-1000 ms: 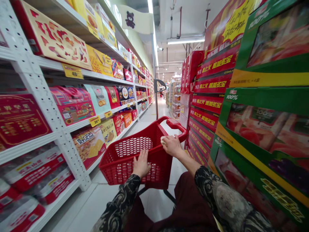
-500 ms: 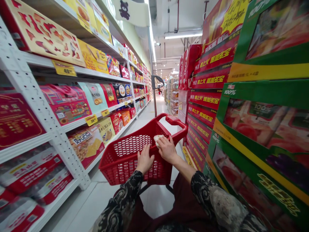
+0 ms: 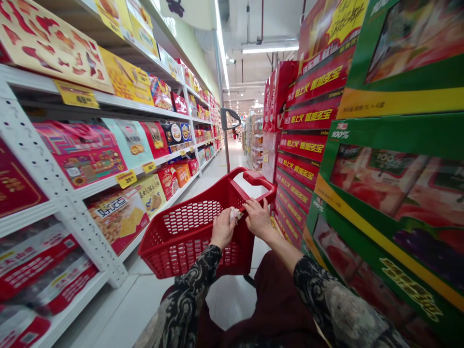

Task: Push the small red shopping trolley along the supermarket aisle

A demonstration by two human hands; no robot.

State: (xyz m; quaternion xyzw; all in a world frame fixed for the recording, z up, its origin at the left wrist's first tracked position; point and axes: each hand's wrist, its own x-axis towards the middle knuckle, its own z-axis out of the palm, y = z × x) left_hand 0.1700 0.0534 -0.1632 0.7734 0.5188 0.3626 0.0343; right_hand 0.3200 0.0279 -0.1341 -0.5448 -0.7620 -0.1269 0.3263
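A red plastic shopping cart (image 3: 188, 251) with perforated walls stands right in front of me, its grip bar turned to the far right. My left hand (image 3: 223, 229) is closed around a crumpled white tissue (image 3: 235, 213) at the near rim. Dark specks show on the tissue where it pokes out beside my fingers. Just to the right, my right hand (image 3: 259, 221) curls its fingers over the cart's rim near the grip bar. The two hands are close together, with the tissue between them. No goods are visible in the cart.
White shelves (image 3: 137, 171) of boxed snacks with yellow price tags line the left. Stacked red drink cartons (image 3: 302, 145) and green juice boxes (image 3: 384, 188) crowd the right side. A metal pole (image 3: 223, 87) rises beyond the cart over the white tiled floor (image 3: 145, 299).
The tissue has passed from my right hand to my left. My left hand has moved right along the rim, and my right hand has shifted toward the grip bar. The view has turned slightly.
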